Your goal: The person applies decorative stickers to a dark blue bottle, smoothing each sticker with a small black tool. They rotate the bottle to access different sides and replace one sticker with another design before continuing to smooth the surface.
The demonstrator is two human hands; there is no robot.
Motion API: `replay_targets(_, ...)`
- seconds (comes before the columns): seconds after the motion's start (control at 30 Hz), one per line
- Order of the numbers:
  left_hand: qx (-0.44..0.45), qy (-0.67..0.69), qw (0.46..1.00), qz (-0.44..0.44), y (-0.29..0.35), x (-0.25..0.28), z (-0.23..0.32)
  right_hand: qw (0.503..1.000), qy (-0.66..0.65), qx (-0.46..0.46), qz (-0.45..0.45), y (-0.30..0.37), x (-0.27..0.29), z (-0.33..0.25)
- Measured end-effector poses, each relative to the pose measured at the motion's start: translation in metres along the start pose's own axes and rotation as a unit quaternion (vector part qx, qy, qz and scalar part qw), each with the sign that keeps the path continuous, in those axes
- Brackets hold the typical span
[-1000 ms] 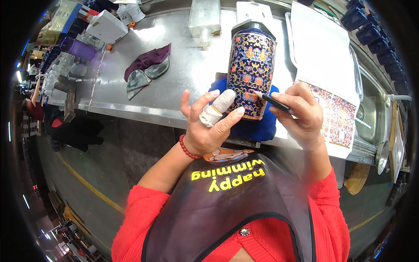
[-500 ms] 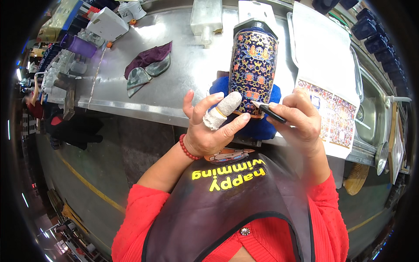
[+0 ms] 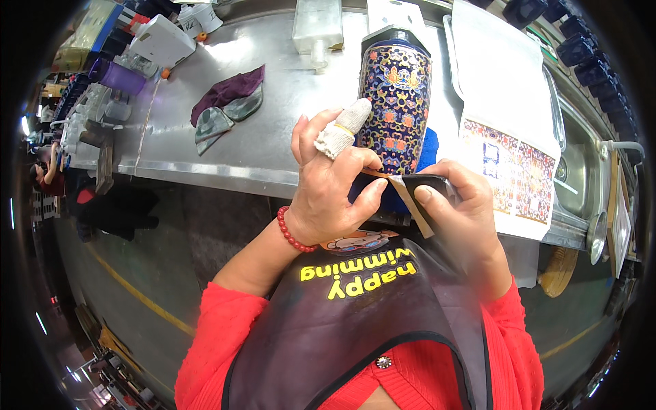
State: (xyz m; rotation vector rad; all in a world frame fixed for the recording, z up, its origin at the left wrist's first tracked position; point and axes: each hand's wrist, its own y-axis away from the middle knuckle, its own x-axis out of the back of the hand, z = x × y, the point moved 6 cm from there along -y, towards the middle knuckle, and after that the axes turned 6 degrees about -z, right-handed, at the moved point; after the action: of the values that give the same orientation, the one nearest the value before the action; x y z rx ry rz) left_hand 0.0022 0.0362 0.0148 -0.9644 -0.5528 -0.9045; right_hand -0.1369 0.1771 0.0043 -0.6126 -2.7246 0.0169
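Note:
A dark blue vase (image 3: 395,102) with a dense floral pattern lies with its neck away from me, partly over a blue cloth pad (image 3: 429,152). My left hand (image 3: 338,174) curls its thumb and a finger around the vase's near lower edge. One finger of this hand wears a white fabric cover (image 3: 347,126) and points up along the vase's side. My right hand (image 3: 465,205) grips a black-handled, knife-like tool (image 3: 422,183) close to that same edge. A pale tan strip slants down beside the tool; whether it is a blade or a separate piece I cannot tell.
A patterned decal sheet (image 3: 516,174) and white paper (image 3: 502,61) lie to the right, before a metal sink (image 3: 577,171). A purple cloth (image 3: 225,92) with grey-green pieces (image 3: 213,125) lies left on the steel table (image 3: 294,89). Beyond stands a clear bottle (image 3: 318,31).
My left fingers have bent in around the vase's near edge. The tool in my right hand has turned from pointing at the pattern to lying by the edge, where the tan strip now shows.

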Motion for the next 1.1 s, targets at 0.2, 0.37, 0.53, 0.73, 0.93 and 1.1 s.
replay_targets(0.2,-0.018,-0.091,0.996,-0.019,-0.016,0.01,0.015,0.993,-0.097,-0.061,0.038,0.007,0.005,0.009)
replay_targets(0.37,-0.029,-0.162,0.985,-0.049,-0.027,0.011,0.027,0.995,-0.072,-0.051,0.05,0.01,0.005,0.008)
replay_targets(0.53,-0.033,-0.181,0.981,-0.06,-0.03,0.011,0.029,0.996,-0.055,-0.045,0.047,0.009,0.005,0.004)
replay_targets(0.73,-0.018,-0.131,0.99,-0.057,-0.028,0.014,0.027,0.997,-0.048,-0.041,0.04,0.006,0.001,0.001)
replay_targets(0.93,-0.017,-0.15,0.987,-0.058,-0.027,0.012,0.026,0.996,-0.061,-0.054,0.039,0.007,0.001,0.001)
replay_targets(1.1,-0.004,-0.065,0.997,-0.041,-0.017,0.012,0.013,0.987,-0.12,-0.106,0.028,0.007,-0.004,0.007)
